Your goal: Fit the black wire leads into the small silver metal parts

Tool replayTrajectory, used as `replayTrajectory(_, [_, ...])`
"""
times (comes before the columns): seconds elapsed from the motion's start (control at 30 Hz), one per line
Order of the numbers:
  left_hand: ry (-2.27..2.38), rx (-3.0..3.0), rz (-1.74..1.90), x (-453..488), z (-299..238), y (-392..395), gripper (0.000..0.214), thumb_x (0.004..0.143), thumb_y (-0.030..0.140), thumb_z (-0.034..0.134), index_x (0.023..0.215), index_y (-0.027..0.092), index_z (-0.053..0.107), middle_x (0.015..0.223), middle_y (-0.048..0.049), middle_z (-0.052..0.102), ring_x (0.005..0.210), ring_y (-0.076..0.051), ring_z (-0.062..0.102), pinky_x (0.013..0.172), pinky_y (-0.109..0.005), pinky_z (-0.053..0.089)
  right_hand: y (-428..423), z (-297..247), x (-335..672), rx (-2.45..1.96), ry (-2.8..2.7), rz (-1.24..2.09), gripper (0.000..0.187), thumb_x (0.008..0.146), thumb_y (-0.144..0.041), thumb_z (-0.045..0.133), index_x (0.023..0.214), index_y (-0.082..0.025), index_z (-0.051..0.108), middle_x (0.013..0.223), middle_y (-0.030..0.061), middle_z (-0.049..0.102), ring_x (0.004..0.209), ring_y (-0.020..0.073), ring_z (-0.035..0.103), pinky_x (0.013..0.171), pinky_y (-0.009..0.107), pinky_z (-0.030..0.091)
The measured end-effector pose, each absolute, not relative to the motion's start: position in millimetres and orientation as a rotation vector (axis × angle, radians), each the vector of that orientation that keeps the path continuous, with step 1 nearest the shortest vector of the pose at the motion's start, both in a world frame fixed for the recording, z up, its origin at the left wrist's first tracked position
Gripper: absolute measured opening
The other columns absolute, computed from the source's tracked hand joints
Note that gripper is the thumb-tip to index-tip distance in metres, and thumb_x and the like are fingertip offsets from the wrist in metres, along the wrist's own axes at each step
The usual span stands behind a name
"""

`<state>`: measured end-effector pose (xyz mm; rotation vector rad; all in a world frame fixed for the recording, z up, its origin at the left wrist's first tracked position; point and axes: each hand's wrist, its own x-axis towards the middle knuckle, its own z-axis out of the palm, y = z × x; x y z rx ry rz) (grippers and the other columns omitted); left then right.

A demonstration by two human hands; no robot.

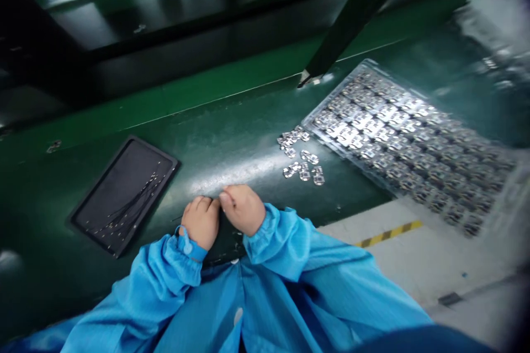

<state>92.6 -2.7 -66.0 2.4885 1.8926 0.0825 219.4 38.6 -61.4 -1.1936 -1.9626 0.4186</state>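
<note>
My left hand point(201, 222) is closed, its fingers curled at the green bench top. A thin black wire point(176, 218) pokes out on its left side, seemingly from within the grip. Right beside it my right hand point(243, 209) is closed too, thumb and forefinger pinched together against the left fingertips. What sits in that pinch is hidden. Several small silvery metal parts point(305, 171) lie loose on the bench, ahead and to the right. To the left, a black tray point(128, 171) holds several thin black wires point(138, 201) with tiny bright ends.
A clear plastic tray point(343, 150) filled with rows of metal parts stands at the right, reaching past the bench edge. Behind it rises a dark slanted post point(356, 16). More parts in a blurred pile point(505, 60) are at far right. Yellow-black tape point(389, 234) marks the floor.
</note>
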Motion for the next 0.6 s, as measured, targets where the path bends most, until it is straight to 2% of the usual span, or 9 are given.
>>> replayTrajectory(0.13, [1.819,2.554,0.120,85.2,-74.5,-1.0,0.019,0.077,0.015,0.041,0.076,0.016,0.060,0.071,-0.0080,0.059,0.079,-0.022,0.051,0.067,-0.034,0.042,41.4,-60.1,210.8,-1.085,-2.057,0.256,0.028,0.084,-0.031,0.034,0.074,-0.021,0.058,0.061,0.0033,0.064,0.055,0.0150,0.057,0.054,0.027,0.046])
replayTrajectory(0.3, [1.773,2.613,0.190,82.0,-73.6,6.9,0.022,0.078,0.017,0.038,0.073,0.016,0.059,0.071,-0.0080,0.060,0.074,-0.021,0.052,0.068,-0.032,0.042,46.7,-63.4,208.8,-1.121,-1.993,0.226,0.029,0.084,-0.029,0.033,0.071,-0.020,0.057,0.062,0.0026,0.065,0.055,0.0147,0.058,0.055,0.026,0.047])
replayTrajectory(0.47, [1.829,2.553,0.294,88.9,-69.0,4.2,0.025,0.083,0.024,0.036,0.082,0.016,0.060,0.070,-0.0051,0.060,0.073,-0.017,0.053,0.071,-0.030,0.042,49.1,-65.5,218.2,-1.319,-1.783,0.511,0.026,0.085,-0.029,0.032,0.082,-0.021,0.056,0.071,0.0027,0.066,0.066,0.0137,0.062,0.059,0.024,0.049])
replayTrajectory(0.6, [1.890,2.448,0.329,94.1,-69.7,-1.7,0.024,0.083,0.023,0.037,0.078,0.018,0.060,0.072,-0.0040,0.060,0.076,-0.016,0.052,0.071,-0.030,0.040,48.0,-73.6,223.2,-1.324,-1.633,0.687,0.024,0.083,-0.034,0.035,0.089,-0.021,0.054,0.073,0.0026,0.065,0.069,0.0151,0.062,0.062,0.027,0.051])
